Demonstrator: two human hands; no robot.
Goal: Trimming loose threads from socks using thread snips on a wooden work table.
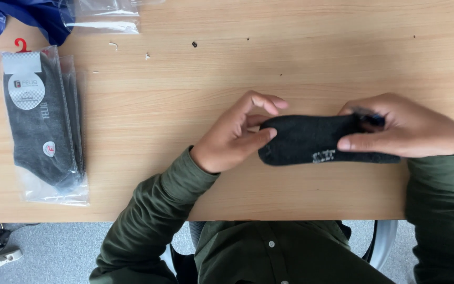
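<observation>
Wooden table (311, 47) (grey floor (69, 252) below).

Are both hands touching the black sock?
Touching. The head view shows the left hand pinching one end of the sock, the right hand gripping the other.

Sock end: my right hand (408, 129) covers one end of the black sock (316, 139); I cannot see how that end is folded.
Sock marking: pale marks on the sock's lower edge, too small to make out.
Right fingers: tucked behind the sock, hidden.
Blue cloth (22, 16): cut off by the top-left edge; I cannot tell its kind.
Clear bag (106, 16): cut off by the top edge; contents not visible.
Packaged socks (40, 123): several packs stacked; I cannot count them.
Floor device (1, 257): cut off at the left edge, kind unclear.
Desk specks (194, 44): too small to identify.
</observation>
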